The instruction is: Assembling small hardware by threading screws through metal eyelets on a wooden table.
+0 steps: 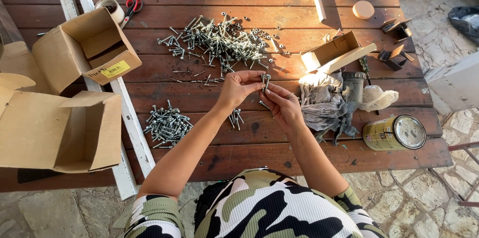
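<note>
Metal screw (266,80) pinched by both hands' fingers, left hand (238,88), right hand (283,105) raised over table (279,155).

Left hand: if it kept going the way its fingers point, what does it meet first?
Probably the right hand: the left hand points right, at the small bolts both hands pinch, fingertips nearly touching. Depth is unclear.

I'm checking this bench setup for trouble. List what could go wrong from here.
1. The left hand and right hand pinch small bolts in mid-air; one could slip and drop through the gaps of the slatted table.
2. The tin can lies on its side near the table edge and might roll off.
</note>
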